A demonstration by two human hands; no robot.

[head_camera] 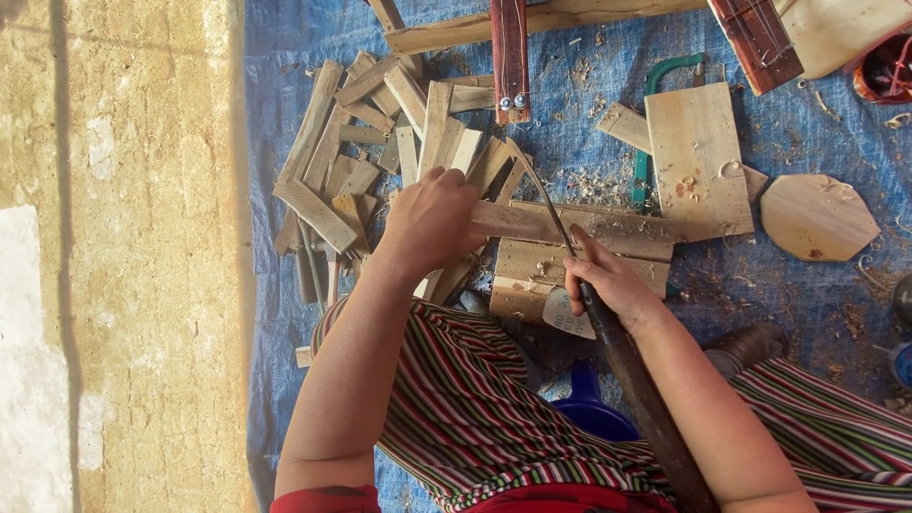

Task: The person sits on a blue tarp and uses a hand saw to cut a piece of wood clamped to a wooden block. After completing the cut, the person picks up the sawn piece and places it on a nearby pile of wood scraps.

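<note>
I'm sitting on a blue tarp [817, 313] with my striped skirt [475, 399] spread over my knees. Only label-like thing around: a small pale rounded tag [562, 315] with dark print, lying flat just under my right hand at the near edge of the boards. No boxes or packages in sight.

My left hand [429, 223] is curled down over the end of a wooden slat [518, 223], fingers wrapped and pressing it against the flat board [532, 266] underneath. The slat is pale, rough-sawn, long and narrow, lying crossways in front of my knees. My right hand [613, 282] is wrapped tight around a long knife [551, 204] where the dark handle meets the blade, forefinger laid along it. The thin curved blade is angling up and away, crossing over the slat.

Left of that, a messy pile of offcuts [361, 161]. Further out, a square plank [698, 161] sitting on a green-framed saw [655, 104], an octagon-ish wood piece [817, 217], and shavings everywhere.
</note>
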